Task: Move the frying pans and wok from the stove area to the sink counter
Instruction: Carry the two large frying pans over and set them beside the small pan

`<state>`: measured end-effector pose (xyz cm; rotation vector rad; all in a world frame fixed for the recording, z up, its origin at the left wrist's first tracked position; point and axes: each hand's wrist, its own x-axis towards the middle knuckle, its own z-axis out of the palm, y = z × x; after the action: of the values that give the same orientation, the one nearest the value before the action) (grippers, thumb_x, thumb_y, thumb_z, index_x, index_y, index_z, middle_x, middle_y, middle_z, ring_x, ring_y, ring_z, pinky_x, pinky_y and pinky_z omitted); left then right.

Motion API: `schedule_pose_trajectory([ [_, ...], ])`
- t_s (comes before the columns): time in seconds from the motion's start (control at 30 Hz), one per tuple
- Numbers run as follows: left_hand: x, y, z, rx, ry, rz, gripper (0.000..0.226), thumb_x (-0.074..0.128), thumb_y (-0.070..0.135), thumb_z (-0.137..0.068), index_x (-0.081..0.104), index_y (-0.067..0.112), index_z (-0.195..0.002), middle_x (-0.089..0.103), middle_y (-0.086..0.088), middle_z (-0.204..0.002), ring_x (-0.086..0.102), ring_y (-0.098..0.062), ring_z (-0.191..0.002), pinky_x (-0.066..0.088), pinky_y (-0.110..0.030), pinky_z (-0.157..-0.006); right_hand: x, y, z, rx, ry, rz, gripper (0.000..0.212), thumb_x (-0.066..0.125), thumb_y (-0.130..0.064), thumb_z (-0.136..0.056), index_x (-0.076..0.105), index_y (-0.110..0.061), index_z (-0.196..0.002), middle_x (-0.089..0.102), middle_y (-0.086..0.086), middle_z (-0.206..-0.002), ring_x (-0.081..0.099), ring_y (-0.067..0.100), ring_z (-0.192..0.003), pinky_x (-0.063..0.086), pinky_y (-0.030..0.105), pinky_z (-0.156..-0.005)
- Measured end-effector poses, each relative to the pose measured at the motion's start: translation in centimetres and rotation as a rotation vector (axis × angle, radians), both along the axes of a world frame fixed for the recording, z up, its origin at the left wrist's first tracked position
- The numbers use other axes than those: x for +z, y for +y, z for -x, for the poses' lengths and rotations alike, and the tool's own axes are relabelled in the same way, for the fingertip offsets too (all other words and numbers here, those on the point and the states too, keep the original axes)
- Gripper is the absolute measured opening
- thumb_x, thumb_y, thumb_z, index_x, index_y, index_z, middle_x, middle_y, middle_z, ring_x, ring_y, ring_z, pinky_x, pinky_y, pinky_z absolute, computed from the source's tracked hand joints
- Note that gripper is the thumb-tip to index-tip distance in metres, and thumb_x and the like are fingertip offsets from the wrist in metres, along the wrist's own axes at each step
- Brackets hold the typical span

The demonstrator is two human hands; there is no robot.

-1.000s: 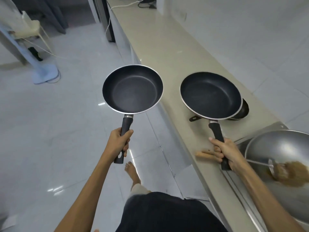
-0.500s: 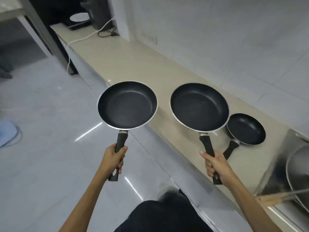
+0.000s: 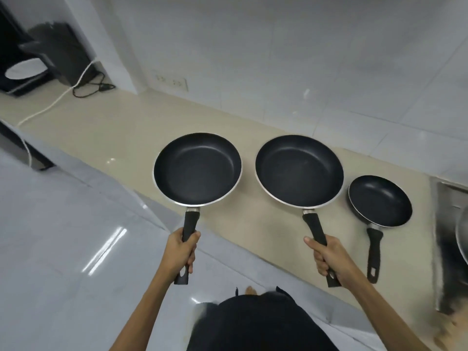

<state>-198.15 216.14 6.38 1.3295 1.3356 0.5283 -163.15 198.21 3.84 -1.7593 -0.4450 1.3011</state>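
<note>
1. We hold one frying pan in each hand. Our left hand is clenched around the black handle of the left frying pan, and our right hand is clenched around the handle of the larger right frying pan.
2. Both pans are level, bowls up and empty. Each long axis runs from the fist away from us toward the tiled wall, so the bowls lead and the handles trail back to our body.
3. The left pan hangs over the front edge of the beige counter, partly above the floor; the right pan is wholly above the counter surface. Whether either base touches the counter we cannot tell.
4. A small frying pan already lies on the counter just beside the right pan's rim, its handle pointing back toward us and apart from our right hand.
5. At the right edge sits a steel surface with the curved rim of the wok barely in view.
6. The relation that matters, in our judgement: the right pan is nearer the small pan, so it needs a straight lowering with a gap kept between rims, while the left pan must travel forward over the counter before it goes down.
</note>
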Motion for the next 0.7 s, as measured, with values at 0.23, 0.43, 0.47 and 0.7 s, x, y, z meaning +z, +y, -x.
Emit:
schedule_pose_trajectory([
  [0.23, -2.0, 7.8, -2.1, -0.062, 0.007, 0.044, 0.024, 0.059, 0.016, -0.099, 0.048, 0.005, -0.080, 0.044, -0.003, -0.049, 0.041, -0.016, -0.032, 0.043, -0.030, -0.033, -0.7, 2.2, 0.2, -0.135, -0.008, 0.057, 0.039, 0.073, -0.028, -0.096, 0.041, -0.013, -0.080, 0.039, -0.001, -0.049, 0.033, 0.014, -0.034, 0.033, 0.023, -0.035],
  [0.43, -4.2, 13.9, -3.1, -0.143, 0.008, 0.092, 0.021, 0.059, 0.016, -0.099, 0.048, 0.006, -0.084, 0.043, -0.002, -0.053, 0.041, -0.013, -0.033, 0.044, -0.028, -0.032, -1.8, 4.3, 1.5, -0.225, -0.010, 0.086, 0.038, 0.074, -0.030, -0.096, 0.042, -0.014, -0.082, 0.040, -0.002, -0.048, 0.034, 0.014, -0.034, 0.035, 0.022, -0.035],
  [0.47, -4.6, 14.8, -3.2, -0.156, 0.007, 0.097, 0.021, 0.059, 0.016, -0.099, 0.048, 0.006, -0.084, 0.043, -0.002, -0.053, 0.041, -0.013, -0.033, 0.044, -0.028, -0.032, -2.0, 4.6, 1.9, -0.235, -0.011, 0.090, 0.038, 0.074, -0.030, -0.096, 0.042, -0.014, -0.082, 0.040, -0.002, -0.048, 0.034, 0.014, -0.033, 0.035, 0.022, -0.035],
  [0.7, -6.1, 19.7, -3.4, -0.230, 0.016, 0.141, 0.021, 0.059, 0.018, -0.098, 0.048, 0.007, -0.085, 0.045, -0.001, -0.053, 0.042, -0.013, -0.034, 0.046, -0.028, -0.034, -3.2, 7.6, 4.1, -0.319, 0.017, 0.101, 0.038, 0.073, -0.029, -0.096, 0.041, -0.014, -0.083, 0.038, -0.003, -0.049, 0.032, 0.014, -0.034, 0.034, 0.023, -0.036],
])
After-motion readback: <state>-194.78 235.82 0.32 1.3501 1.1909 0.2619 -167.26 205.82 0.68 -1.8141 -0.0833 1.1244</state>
